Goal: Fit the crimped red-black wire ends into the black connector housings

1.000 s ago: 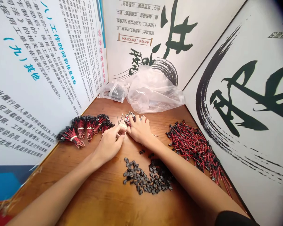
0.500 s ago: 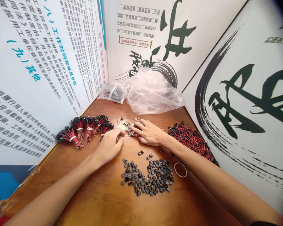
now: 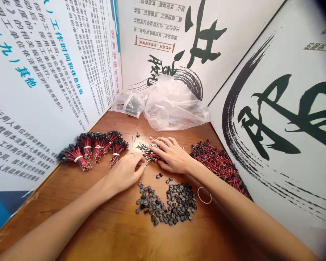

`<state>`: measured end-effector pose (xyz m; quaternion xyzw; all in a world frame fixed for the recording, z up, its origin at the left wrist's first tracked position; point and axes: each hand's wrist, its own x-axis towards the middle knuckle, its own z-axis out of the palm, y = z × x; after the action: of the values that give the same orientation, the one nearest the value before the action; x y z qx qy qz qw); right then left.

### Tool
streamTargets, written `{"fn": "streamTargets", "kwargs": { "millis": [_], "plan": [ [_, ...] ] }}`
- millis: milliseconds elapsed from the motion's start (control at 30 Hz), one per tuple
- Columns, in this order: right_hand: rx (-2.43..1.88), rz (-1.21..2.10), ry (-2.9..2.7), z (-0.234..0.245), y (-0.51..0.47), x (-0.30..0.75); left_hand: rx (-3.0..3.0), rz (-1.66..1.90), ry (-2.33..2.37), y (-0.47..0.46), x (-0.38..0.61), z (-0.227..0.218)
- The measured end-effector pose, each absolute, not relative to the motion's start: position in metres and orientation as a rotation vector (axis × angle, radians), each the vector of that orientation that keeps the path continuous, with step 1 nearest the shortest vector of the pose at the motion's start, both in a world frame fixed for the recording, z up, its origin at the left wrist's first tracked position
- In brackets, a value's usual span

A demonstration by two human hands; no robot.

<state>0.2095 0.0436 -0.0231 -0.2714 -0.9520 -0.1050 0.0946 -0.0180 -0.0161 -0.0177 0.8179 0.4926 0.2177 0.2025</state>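
Note:
My right hand [image 3: 172, 155] lies curled over a loose bunch of red and black wires [image 3: 149, 152], whose bare metal ends fan out to the left. My left hand [image 3: 126, 171] sits just left of and below that bunch, fingertips at its near edge; whatever they pinch is hidden. Tied bundles of red-and-black wires with black connectors [image 3: 93, 149] lie left of my left hand. A loose heap of similar wires [image 3: 217, 163] lies beyond my right wrist. Small black connector pieces [image 3: 167, 204] are spread below both hands.
Everything lies on a wooden tabletop [image 3: 108, 224] boxed in by printed white panels [image 3: 51, 79] with Chinese text and brushwork. Two clear plastic bags [image 3: 175, 107] stand at the back corner. A thin rubber band [image 3: 204, 195] lies beside my right forearm.
My right hand has swung from fingers pointing up the table to lying sideways over the wire bunch. The bunch has spread out. My left hand has dropped slightly nearer me.

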Motion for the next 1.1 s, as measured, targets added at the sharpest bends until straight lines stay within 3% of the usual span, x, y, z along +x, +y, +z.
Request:
{"fn": "streamTargets", "kwargs": {
  "millis": [267, 633, 800, 1000, 1100],
  "plan": [
    [-0.927, -0.432, -2.734, -0.032, 0.025, 0.212, 2.443, 0.424, 1.22, -0.021, -0.021, -0.008],
    [-1.341, 0.277, -2.314, -0.032, 0.02, 0.221, 2.545, 0.061, 0.925, -0.028, -0.022, 0.003],
    [-1.258, 0.438, -2.229, -0.028, 0.03, 0.221, 2.484, 0.102, 0.879, -0.025, -0.021, -0.004],
    [-1.223, 0.402, -2.108, -0.018, 0.028, 0.22, 2.348, 0.238, 0.953, -0.024, -0.017, -0.01],
    [-1.206, 0.604, -1.881, -0.015, 0.012, 0.22, 2.362, 0.262, 0.97, -0.025, -0.017, -0.009]
  ]
}}
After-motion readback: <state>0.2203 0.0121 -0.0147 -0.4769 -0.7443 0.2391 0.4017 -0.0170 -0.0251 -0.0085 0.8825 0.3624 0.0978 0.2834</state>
